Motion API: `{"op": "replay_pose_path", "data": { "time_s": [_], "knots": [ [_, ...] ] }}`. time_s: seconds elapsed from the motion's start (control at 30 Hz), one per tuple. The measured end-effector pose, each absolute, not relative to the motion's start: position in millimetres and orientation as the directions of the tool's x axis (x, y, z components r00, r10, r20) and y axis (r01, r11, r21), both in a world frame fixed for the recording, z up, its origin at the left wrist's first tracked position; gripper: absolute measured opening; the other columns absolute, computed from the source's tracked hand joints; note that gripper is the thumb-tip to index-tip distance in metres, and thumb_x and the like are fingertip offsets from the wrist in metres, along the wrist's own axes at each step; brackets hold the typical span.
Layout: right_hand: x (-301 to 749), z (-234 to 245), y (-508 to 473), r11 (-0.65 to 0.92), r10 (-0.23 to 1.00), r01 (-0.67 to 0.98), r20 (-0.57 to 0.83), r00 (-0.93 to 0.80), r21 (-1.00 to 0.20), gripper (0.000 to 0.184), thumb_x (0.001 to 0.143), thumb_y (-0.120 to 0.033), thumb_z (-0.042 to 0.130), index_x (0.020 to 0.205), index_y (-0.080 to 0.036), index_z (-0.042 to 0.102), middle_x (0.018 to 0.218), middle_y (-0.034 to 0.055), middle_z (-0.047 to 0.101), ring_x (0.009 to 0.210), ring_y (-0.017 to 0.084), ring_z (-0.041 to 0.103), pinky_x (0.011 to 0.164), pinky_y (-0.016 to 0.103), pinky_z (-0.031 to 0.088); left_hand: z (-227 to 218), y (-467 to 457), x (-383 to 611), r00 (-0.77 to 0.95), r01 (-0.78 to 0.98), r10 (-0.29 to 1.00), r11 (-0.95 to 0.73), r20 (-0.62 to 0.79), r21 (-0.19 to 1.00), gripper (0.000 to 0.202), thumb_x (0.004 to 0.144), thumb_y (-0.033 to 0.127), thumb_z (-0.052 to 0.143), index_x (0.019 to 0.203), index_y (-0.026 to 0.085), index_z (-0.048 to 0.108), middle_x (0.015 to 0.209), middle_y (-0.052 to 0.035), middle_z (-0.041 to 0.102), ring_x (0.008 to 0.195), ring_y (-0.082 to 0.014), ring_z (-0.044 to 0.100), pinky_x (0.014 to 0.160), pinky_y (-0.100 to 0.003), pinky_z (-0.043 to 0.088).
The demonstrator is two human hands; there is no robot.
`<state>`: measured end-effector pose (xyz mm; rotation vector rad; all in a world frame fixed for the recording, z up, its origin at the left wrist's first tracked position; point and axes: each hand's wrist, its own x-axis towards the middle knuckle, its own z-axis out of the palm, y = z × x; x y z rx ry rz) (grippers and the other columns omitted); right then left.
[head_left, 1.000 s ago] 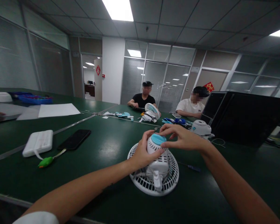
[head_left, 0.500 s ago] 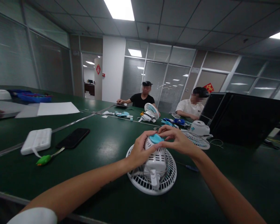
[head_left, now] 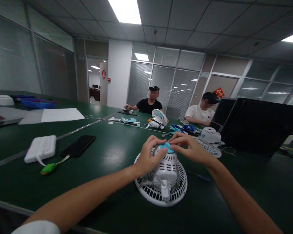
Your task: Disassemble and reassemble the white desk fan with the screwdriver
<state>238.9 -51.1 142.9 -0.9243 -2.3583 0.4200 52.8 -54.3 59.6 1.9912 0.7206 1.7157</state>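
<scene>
A white fan (head_left: 166,171) rests grille-down on the green table in front of me, its motor housing pointing up. On top of the housing sits a light blue round cap (head_left: 166,148). My left hand (head_left: 150,154) curls round the cap's left side, thumb and fingertips on its edge. From the right, my right hand (head_left: 189,148) pinches the same cap between thumb and fingers. A white plug (head_left: 165,190) with its cord lies against the near side of the housing. Part of the cap's rim is hidden by my fingers.
A screwdriver (head_left: 203,177) lies right of the fan. To the left are a white power bank (head_left: 41,148) and a black phone (head_left: 79,145). Beyond are another fan (head_left: 210,136), a black computer case (head_left: 254,126), a third fan (head_left: 158,119) and two seated people.
The view has shifted slightly. My fingers have changed position on the light blue cap, leaving more of its top visible. The fan still stands grille-down.
</scene>
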Motion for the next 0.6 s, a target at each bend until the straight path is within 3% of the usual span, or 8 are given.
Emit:
{"op": "replay_pose_path", "data": {
  "time_s": [0.3, 0.5, 0.6],
  "knots": [
    [238, 121, -55, 0.704, 0.687, 0.606, 0.570, -0.451, -0.370, 0.034, 0.083, -0.052, 0.065, 0.077, -0.019, 0.071, 0.076, 0.0038, 0.059, 0.073, 0.018, 0.056, 0.063, 0.031, 0.044, 63, -49, 50, 0.205, 0.061, 0.591, -0.803, 0.780, 0.593, 0.029, 0.092, 0.034, 0.050, 0.107, 0.019, 0.070, 0.104, -0.0085, 0.065, 0.100, -0.0232, 0.061, 0.092, -0.037, 0.047],
    [242, 127, -51, 0.718, 0.696, 0.545, 0.432, -0.573, -0.433, 0.033, 0.092, -0.044, 0.055, 0.117, -0.023, 0.062, 0.107, 0.0071, 0.062, 0.096, 0.020, 0.059, 0.079, 0.034, 0.049, 53, -47, 48, 0.210, 0.064, 0.671, -0.735, 0.711, 0.675, 0.034, 0.091, 0.035, 0.051, 0.120, 0.018, 0.060, 0.119, -0.0100, 0.063, 0.112, -0.0253, 0.058, 0.101, -0.040, 0.044],
    [244, 131, -49, 0.731, 0.679, 0.530, 0.380, -0.628, -0.430, 0.032, 0.092, -0.044, 0.055, 0.115, -0.023, 0.064, 0.111, 0.0075, 0.061, 0.099, 0.021, 0.058, 0.080, 0.034, 0.048, 45, -48, 50, 0.229, 0.044, 0.733, -0.665, 0.640, 0.746, 0.055, 0.084, 0.038, 0.063, 0.133, 0.019, 0.047, 0.133, -0.0117, 0.057, 0.120, -0.0277, 0.055, 0.104, -0.043, 0.042]
  ]
}}
